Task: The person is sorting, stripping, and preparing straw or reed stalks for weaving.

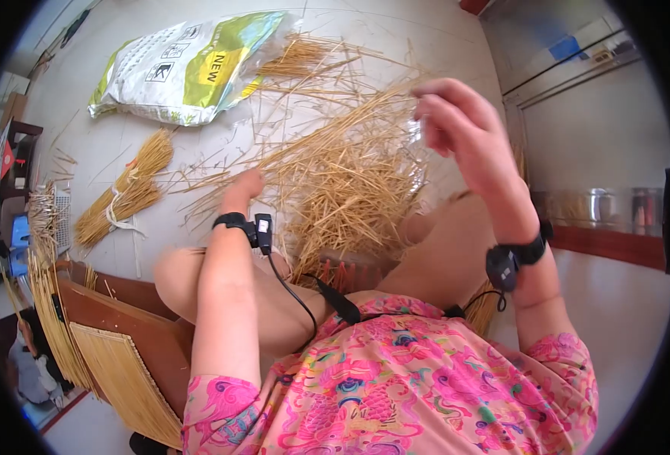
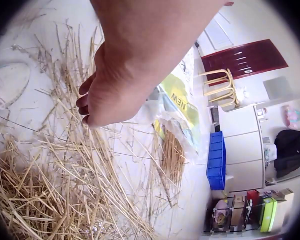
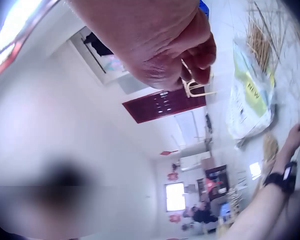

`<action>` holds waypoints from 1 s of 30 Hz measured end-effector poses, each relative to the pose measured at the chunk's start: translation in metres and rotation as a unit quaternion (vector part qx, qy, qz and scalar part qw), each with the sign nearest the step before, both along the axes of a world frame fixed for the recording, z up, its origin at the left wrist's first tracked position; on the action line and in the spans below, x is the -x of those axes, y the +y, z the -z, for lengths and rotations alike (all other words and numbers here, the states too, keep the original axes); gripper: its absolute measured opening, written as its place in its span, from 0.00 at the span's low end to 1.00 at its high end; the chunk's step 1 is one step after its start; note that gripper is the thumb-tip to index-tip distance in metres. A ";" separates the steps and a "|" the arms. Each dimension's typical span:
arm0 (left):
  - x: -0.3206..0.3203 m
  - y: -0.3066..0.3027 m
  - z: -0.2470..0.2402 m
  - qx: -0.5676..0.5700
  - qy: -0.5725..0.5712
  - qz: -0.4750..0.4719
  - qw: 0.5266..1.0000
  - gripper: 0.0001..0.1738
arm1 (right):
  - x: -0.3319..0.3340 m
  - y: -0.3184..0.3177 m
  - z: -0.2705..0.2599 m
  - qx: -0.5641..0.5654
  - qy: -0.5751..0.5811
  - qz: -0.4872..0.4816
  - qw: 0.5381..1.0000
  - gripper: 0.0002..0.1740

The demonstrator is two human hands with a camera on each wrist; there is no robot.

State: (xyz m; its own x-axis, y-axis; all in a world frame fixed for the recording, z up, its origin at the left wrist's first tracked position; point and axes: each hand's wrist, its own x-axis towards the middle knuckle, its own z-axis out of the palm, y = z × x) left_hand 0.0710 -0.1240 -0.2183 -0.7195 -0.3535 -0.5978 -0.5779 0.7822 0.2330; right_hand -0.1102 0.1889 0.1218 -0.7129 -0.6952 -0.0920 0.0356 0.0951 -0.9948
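In the head view the left hand (image 1: 245, 187) is low over the floor, curled round long straw stalks (image 1: 327, 136) that stick out on both sides of it. Bent fingers of the left hand (image 2: 112, 97) show in the left wrist view; the palm side is mostly hidden. Raised at the right is the right hand (image 1: 464, 133), slightly blurred, its fingers loosely bent with nothing visible in them. The right wrist view shows the right hand (image 3: 177, 55) also without a held thing. Between the legs lies a heap of short straw (image 1: 350, 193).
A white and green plastic bag (image 1: 175, 68) lies at the upper left with straw (image 1: 297, 57) at its mouth. Below it is a tied straw bundle (image 1: 126, 189). A brown wooden piece (image 1: 122, 311) stands at the lower left, a metal-fronted cabinet (image 1: 593, 129) at the right.
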 end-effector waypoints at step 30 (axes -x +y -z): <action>0.104 0.073 0.104 0.040 0.225 -0.087 0.970 0.20 | 0.070 -0.060 0.099 -0.376 0.354 -0.296 0.803 0.12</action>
State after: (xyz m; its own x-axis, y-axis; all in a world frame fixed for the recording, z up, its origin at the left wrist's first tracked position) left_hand -0.0334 -0.0514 -0.3219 -0.8264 -0.5251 -0.2032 -0.5567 0.7077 0.4351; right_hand -0.1803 0.1291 0.0227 -0.3364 -0.8693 -0.3623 -0.7875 0.4706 -0.3980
